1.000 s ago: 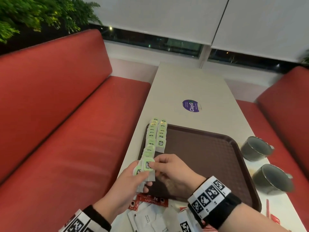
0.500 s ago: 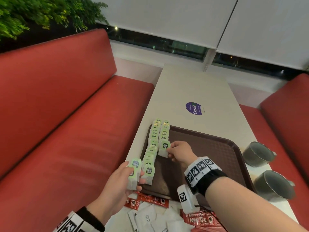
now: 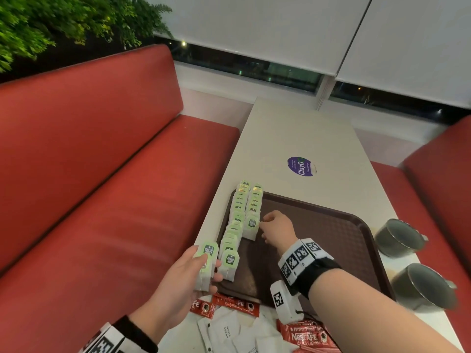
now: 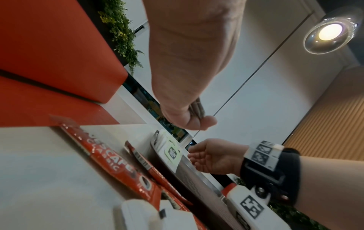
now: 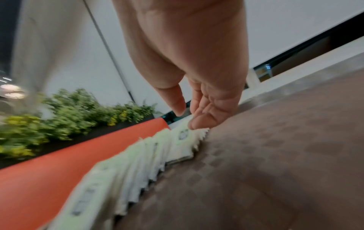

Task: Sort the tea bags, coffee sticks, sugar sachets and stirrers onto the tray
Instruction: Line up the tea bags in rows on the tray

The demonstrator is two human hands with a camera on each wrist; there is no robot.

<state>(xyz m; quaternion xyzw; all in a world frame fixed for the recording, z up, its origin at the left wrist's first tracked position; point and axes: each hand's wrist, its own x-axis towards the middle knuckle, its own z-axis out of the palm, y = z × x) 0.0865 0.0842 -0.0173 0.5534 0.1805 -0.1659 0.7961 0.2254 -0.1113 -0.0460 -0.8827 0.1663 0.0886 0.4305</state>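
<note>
Touching tea-bag row [image 3: 252,220] — right hand [image 3: 276,229] | left hand [image 3: 183,278] gripping tea bags [image 3: 207,261]

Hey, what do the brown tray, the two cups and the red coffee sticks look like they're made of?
Tray: likely moulded plastic, matte brown with a textured grid surface and raised rim.
Cups: probably glazed ceramic or enamelled metal; dark grey, faint sheen, pale rim edge.
Coffee sticks: glossy printed foil or plastic film, with crinkles and highlights.
</note>
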